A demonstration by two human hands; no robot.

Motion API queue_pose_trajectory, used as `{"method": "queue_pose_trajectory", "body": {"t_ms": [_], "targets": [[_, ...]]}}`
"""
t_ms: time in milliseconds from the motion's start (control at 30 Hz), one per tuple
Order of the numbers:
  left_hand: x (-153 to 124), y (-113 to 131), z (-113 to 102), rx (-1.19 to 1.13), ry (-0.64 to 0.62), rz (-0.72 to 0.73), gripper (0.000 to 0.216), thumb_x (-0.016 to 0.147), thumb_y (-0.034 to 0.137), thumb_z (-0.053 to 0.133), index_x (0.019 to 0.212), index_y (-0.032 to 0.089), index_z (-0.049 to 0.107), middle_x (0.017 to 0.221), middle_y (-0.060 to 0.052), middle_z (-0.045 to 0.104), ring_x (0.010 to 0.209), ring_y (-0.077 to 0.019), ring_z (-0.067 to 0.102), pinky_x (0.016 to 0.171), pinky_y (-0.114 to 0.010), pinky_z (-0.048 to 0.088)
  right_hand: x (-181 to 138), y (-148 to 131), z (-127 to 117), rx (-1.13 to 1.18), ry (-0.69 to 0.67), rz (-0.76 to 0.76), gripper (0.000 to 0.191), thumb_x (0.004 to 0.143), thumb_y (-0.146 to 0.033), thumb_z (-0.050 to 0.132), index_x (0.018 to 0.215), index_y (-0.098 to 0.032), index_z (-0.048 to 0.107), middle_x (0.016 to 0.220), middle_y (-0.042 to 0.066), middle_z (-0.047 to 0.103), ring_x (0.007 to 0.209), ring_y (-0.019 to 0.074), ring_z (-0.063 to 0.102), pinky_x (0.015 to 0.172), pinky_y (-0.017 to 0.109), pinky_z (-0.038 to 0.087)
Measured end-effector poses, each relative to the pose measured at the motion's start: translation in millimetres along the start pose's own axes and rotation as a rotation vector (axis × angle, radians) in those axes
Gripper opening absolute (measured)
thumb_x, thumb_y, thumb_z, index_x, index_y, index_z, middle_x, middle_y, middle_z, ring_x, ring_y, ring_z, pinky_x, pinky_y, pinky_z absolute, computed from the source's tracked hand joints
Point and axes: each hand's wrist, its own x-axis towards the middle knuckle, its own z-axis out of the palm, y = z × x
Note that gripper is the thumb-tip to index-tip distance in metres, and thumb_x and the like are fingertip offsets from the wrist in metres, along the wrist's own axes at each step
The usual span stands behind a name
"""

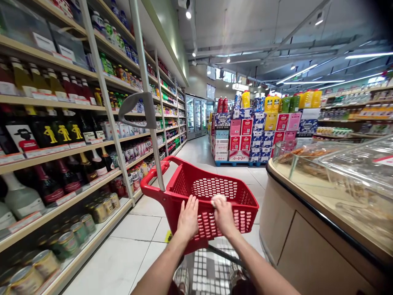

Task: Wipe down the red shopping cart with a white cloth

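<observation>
Fingers of my left hand (188, 219) lie flat on the basket (202, 192) rim at six o'clock, my right hand (223, 215) pinches a white wad (218, 199) — I'd wipe firmly along that rim.

Bright, even light falls from ceiling strip lamps (310, 73) and spotlights. Glare streaks the clear display covers (353, 164) on the right. Shelves (61, 147) bow at the left edge, and the corners blur and darken.

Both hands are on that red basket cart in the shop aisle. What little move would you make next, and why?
Probably a gentle push straight ahead. The left hand and right hand both rest on the near rim of the red shopping basket, the right pressing a white cloth there. The tiled aisle looks open, with bottle shelves left and a display counter right.
</observation>
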Motion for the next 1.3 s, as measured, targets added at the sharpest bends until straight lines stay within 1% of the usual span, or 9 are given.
{"method": "queue_pose_trajectory", "body": {"t_ms": [100, 300, 567, 733, 833, 933, 1067, 1167, 1300], "targets": [[-1.2, -2.2, 3.9, -0.025, 0.03, 0.02, 0.072, 0.064, 0.008, 0.041, 0.135, 0.009, 0.027, 0.145, -0.009, 0.024, 0.135, -0.019, 0.008, 0.109, -0.044, 0.014, -2.0, -16.8, 8.3, 0.023, -0.043, -0.154, 0.047, 0.073, -0.005, 0.041, 0.117, -0.015, 0.053, 0.127, 0.011, 0.047, 0.109, 0.0218, 0.043, 0.092, 0.036, 0.035], [-5.3, -4.9, 5.8, -0.063, 0.085, 0.093, 0.07, 0.063, 0.006, 0.04, 0.133, 0.011, 0.031, 0.144, -0.009, 0.027, 0.135, -0.0174, 0.011, 0.109, -0.043, 0.017, -5.1, 42.9, -19.8, -0.058, -0.03, 0.01, 0.04, 0.077, -0.008, 0.039, 0.109, -0.022, 0.06, 0.115, 0.007, 0.056, 0.102, 0.0196, 0.049, 0.086, 0.034, 0.04], [-27.1, -43.2, -10.9, 0.134, 0.316, -0.188, 0.067, 0.067, 0.001, 0.034, 0.133, 0.008, 0.032, 0.143, -0.012, 0.025, 0.134, -0.0218, 0.015, 0.108, -0.05, 0.014, 18.1, -75.4, 16.4, 0.119, -0.05, -0.139, 0.052, 0.072, -0.008, 0.045, 0.122, -0.023, 0.048, 0.118, 0.003, 0.053, 0.103, 0.0187, 0.049, 0.089, 0.03, 0.039], [-42.2, -69.1, -14.6, 0.195, 0.288, -0.139, 0.07, 0.066, -0.001, 0.033, 0.135, 0.011, 0.03, 0.144, -0.009, 0.024, 0.134, -0.0192, 0.016, 0.108, -0.043, 0.019, 10.6, -38.5, -2.4, 0.034, -0.068, 0.011, 0.025, 0.073, -0.014, 0.05, 0.093, -0.02, 0.064, 0.082, 0.005, 0.058, 0.077, 0.0173, 0.054, 0.068, 0.027, 0.042], [-47.4, -71.9, -11.6, 0.185, 0.305, -0.149, 0.07, 0.065, -0.001, 0.034, 0.135, 0.007, 0.029, 0.145, -0.01, 0.02, 0.134, -0.0198, 0.013, 0.107, -0.04, 0.021, 7.3, -30.7, -4.8, 0.008, -0.053, 0.061, 0.014, 0.072, -0.017, 0.052, 0.079, -0.018, 0.064, 0.095, 0.01, 0.058, 0.087, 0.0209, 0.054, 0.074, 0.031, 0.041], [-48.6, -73.8, -11.9, 0.178, 0.327, -0.097, 0.07, 0.066, 0.0, 0.034, 0.135, 0.008, 0.029, 0.145, -0.009, 0.022, 0.134, -0.0195, 0.013, 0.108, -0.041, 0.021, 16.5, -62.3, 10.2, 0.102, -0.046, -0.031, 0.029, 0.068, -0.01, 0.052, 0.094, -0.018, 0.062, 0.117, 0.011, 0.053, 0.105, 0.0224, 0.049, 0.085, 0.032, 0.038], [-42.2, -74.0, -13.9, 0.158, 0.336, -0.062, 0.066, 0.068, 0.001, 0.033, 0.133, 0.01, 0.032, 0.142, -0.01, 0.029, 0.133, -0.0203, 0.018, 0.107, -0.047, 0.021, 32.2, -95.2, 26.1, 0.244, -0.106, -0.197, 0.059, 0.069, -0.004, 0.046, 0.125, -0.024, 0.043, 0.112, 0.003, 0.059, 0.096, 0.0147, 0.055, 0.082, 0.025, 0.041], [-35.4, -69.7, -12.6, 0.119, 0.361, -0.067, 0.066, 0.068, 0.0, 0.034, 0.133, 0.009, 0.033, 0.141, -0.011, 0.031, 0.133, -0.0211, 0.019, 0.106, -0.045, 0.024, 32.8, -86.0, 23.0, 0.253, -0.12, -0.247, 0.049, 0.075, -0.01, 0.045, 0.122, -0.026, 0.047, 0.112, 0.003, 0.059, 0.095, 0.0146, 0.055, 0.082, 0.025, 0.041], [-30.6, -63.5, -12.2, 0.082, 0.358, -0.046, 0.068, 0.066, -0.001, 0.034, 0.133, 0.01, 0.033, 0.141, -0.011, 0.032, 0.133, -0.0214, 0.021, 0.106, -0.045, 0.025, 29.1, -75.5, 12.7, 0.214, -0.056, -0.121, 0.036, 0.078, -0.015, 0.044, 0.111, -0.021, 0.057, 0.112, 0.008, 0.054, 0.097, 0.0186, 0.052, 0.081, 0.03, 0.04]]}}
